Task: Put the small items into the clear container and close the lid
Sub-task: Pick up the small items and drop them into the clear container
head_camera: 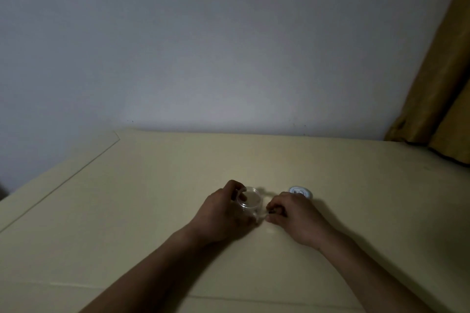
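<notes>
A small round clear container (pixel 249 201) stands on the pale yellow table (pixel 152 211), its top open. My left hand (pixel 223 213) is wrapped around its left side and holds it. Right beside it, my right hand (pixel 292 216) pinches a small dark item (pixel 271 211) between thumb and fingertips, close to the container's right wall. A round white lid (pixel 300 191) with a bluish print lies flat on the table just behind my right hand, partly hidden by it. What lies inside the container is too dim to tell.
A grey wall (pixel 203 46) rises behind the table's far edge. A mustard curtain (pixel 442 89) hangs at the far right corner. A seam line runs along the table's left side. The light is dim.
</notes>
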A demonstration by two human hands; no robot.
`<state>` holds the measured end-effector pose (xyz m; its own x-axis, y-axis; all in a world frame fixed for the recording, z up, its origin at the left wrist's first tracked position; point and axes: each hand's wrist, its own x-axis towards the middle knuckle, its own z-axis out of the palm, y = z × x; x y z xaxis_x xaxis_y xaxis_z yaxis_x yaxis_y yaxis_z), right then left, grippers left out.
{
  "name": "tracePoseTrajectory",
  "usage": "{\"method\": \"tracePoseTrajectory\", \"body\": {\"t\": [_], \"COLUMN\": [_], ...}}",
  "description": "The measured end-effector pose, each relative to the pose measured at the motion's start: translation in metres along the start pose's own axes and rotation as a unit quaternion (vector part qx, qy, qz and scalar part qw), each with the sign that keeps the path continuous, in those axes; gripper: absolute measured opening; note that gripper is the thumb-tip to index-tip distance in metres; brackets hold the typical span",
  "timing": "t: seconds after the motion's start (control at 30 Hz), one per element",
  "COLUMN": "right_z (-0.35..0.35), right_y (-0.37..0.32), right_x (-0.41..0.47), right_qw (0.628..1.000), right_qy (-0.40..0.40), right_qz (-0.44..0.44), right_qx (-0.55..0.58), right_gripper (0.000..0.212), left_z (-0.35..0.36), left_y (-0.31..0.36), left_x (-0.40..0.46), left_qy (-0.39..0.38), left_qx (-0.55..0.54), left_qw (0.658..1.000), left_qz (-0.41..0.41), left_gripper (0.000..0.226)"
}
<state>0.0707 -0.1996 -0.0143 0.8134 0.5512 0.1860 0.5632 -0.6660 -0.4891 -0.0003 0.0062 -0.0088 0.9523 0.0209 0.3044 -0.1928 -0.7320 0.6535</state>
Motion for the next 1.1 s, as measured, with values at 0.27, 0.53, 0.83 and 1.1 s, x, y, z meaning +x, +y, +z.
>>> {"method": "tracePoseTrajectory", "body": {"t": [0.27, 0.53, 0.83, 1.1], "right_z": [0.0008, 0.0011, -0.0002, 0.0001], "right_y": [-0.0042, -0.0048, -0.0061, -0.0055], "right_x": [0.0015, 0.0034, 0.0048, 0.0069], "right_qw": [1.000, 0.999, 0.999, 1.000], "right_qy": [0.015, 0.017, 0.031, 0.009], "right_qz": [-0.014, -0.017, -0.027, -0.019], "right_qx": [-0.009, -0.021, -0.030, -0.020], "right_gripper": [0.004, 0.007, 0.012, 0.016], "left_z": [0.0000, 0.0011, 0.0003, 0.0010], "left_y": [0.0006, 0.0002, 0.0010, -0.0002], "left_x": [-0.0007, -0.0005, -0.0009, 0.0007], "left_qy": [0.001, 0.002, 0.001, -0.003], "left_qx": [0.003, 0.004, 0.001, 0.001], "left_qw": [1.000, 1.000, 1.000, 1.000], "left_qz": [0.003, 0.000, -0.002, -0.004], "left_gripper": [0.067, 0.065, 0.065, 0.064]}}
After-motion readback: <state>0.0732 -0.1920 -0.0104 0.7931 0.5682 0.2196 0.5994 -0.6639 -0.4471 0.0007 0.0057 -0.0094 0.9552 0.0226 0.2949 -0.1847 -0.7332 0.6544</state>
